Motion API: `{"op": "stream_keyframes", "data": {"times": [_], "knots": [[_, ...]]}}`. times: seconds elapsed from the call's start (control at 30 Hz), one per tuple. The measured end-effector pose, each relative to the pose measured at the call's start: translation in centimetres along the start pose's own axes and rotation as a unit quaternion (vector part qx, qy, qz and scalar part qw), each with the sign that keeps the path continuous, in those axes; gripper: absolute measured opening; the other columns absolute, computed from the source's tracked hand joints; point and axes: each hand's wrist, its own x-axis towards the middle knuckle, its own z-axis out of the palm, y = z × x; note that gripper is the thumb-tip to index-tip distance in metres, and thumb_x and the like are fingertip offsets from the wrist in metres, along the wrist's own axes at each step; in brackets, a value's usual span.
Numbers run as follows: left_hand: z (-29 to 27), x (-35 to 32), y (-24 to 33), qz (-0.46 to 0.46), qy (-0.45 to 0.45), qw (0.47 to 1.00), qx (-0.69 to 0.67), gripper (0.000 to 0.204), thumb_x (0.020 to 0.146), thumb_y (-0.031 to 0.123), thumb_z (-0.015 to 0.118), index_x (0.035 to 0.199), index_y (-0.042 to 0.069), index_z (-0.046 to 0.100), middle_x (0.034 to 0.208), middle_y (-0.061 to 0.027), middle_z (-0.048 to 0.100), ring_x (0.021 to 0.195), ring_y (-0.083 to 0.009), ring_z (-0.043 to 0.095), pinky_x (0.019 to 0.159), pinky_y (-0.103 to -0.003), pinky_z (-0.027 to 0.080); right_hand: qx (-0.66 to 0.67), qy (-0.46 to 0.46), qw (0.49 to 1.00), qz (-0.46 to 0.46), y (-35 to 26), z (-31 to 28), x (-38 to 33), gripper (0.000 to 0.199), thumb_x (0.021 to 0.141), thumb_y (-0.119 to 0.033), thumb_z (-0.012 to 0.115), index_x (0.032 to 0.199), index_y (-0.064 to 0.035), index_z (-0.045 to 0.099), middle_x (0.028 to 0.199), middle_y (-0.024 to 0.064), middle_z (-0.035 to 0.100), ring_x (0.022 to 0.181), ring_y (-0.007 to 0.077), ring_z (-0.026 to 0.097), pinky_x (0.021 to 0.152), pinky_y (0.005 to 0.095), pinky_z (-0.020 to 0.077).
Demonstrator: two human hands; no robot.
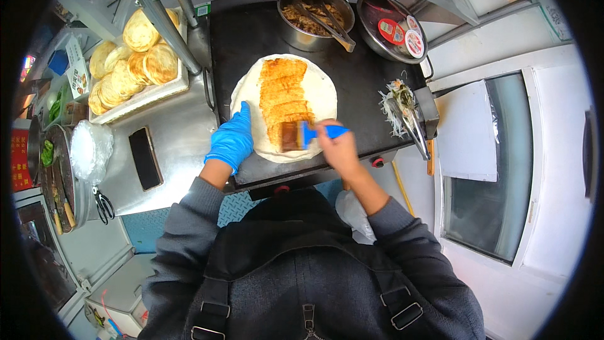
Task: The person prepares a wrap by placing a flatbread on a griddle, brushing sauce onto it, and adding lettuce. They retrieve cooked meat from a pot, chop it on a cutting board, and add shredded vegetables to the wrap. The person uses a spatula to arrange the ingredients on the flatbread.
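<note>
A round pale flatbread (321, 91) lies on the black griddle (242, 38), with an orange-brown sauce strip down its middle. My right hand (336, 145) grips a blue-handled brush (308, 133) whose brown bristles rest on the near end of the sauce strip. My left hand (231, 140), in a blue glove, lies flat on the left edge of the flatbread, fingers together.
A metal pot with tongs (314, 16) and a bowl of small sauce tubs (396, 22) stand at the griddle's back. Shredded vegetables and tongs (402, 113) lie at its right. A tray of baked flatbreads (135, 63) sits left, scissors (102, 204) lower left.
</note>
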Motion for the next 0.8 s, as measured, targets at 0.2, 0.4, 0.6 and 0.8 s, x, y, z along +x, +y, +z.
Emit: {"op": "stream_keyframes", "data": {"times": [0.2, 0.4, 0.6, 0.8], "knots": [[-1.7, -0.2, 0.9, -0.013, -0.069, 0.998, -0.007, 0.06, 0.087, 0.01, 0.041, 0.145, 0.004, 0.026, 0.136, -0.027, 0.044, 0.11, -0.0388, 0.057, 0.094, -0.045, 0.046, 0.241, 0.069, 0.968, 0.018, -0.5, 1.5, 5.0, 0.014, 0.094, -0.017, 0.056, 0.088, -0.005, 0.061, 0.059, -0.0003, 0.054, 0.044, 0.0046, 0.045, 0.039, 0.0206, 0.0322], [-1.9, -0.2, 0.7, -0.018, -0.061, 0.998, -0.026, 0.059, 0.088, 0.012, 0.04, 0.145, 0.004, 0.026, 0.134, -0.0265, 0.046, 0.11, -0.0383, 0.058, 0.094, -0.046, 0.045, 0.071, 0.195, 0.978, -0.016, 0.6, 0.9, 8.8, 0.013, 0.092, -0.014, 0.056, 0.091, -0.0024, 0.061, 0.058, 0.002, 0.056, 0.044, 0.0071, 0.047, 0.041, 0.0233, 0.0367], [-2.5, -0.5, -0.2, -0.009, -0.022, 0.982, -0.186, 0.058, 0.083, 0.015, 0.049, 0.138, 0.004, 0.036, 0.121, -0.0276, 0.055, 0.109, -0.0412, 0.056, 0.092, -0.045, 0.045, 0.471, 0.114, 0.869, 0.103, -5.2, -6.0, 5.9, 0.02, 0.093, -0.025, 0.053, 0.093, -0.0072, 0.06, 0.055, 0.0031, 0.05, 0.038, 0.0106, 0.037, 0.035, 0.0248, 0.0269], [-5.8, -6.5, 0.3, 0.08, 0.06, 0.947, -0.306, 0.059, 0.086, 0.013, 0.06, 0.139, 0.004, 0.036, 0.124, -0.0181, 0.059, 0.112, -0.0299, 0.059, 0.092, -0.037, 0.048, 0.614, 0.004, 0.787, -0.058, -21.1, -7.0, 8.8, 0.024, 0.095, -0.032, 0.054, 0.1, -0.0093, 0.058, 0.065, 0.0007, 0.052, 0.042, 0.0089, 0.038, 0.037, 0.0229, 0.029]]}}
